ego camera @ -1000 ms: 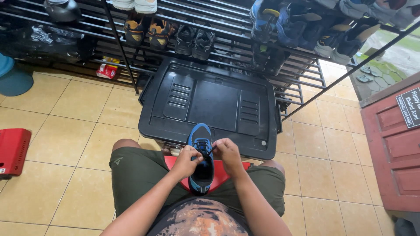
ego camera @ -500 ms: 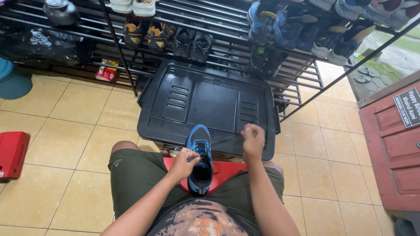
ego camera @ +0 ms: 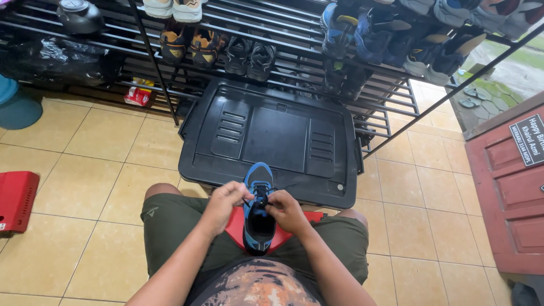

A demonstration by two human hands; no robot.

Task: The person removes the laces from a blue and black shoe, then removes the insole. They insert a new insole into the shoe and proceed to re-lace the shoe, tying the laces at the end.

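A blue and black sneaker (ego camera: 259,218) rests toe-forward between my thighs on a red seat (ego camera: 237,228). My left hand (ego camera: 222,205) pinches the black lace at the shoe's left side. My right hand (ego camera: 286,210) grips the lace on the right side, its fingers closed over the tongue area. Both hands meet above the shoe's opening. The lace itself is mostly hidden by my fingers.
A large black plastic tray (ego camera: 272,139) lies on the tiled floor just ahead of my knees. Behind it stands a metal shoe rack (ego camera: 294,34) with several pairs of shoes. A red box (ego camera: 16,198) sits at the left, a red wooden door (ego camera: 510,192) at the right.
My right hand, raised forward half a second ago with the lace pulled out, has come back down to the shoe. Both hands are together on the laces again.
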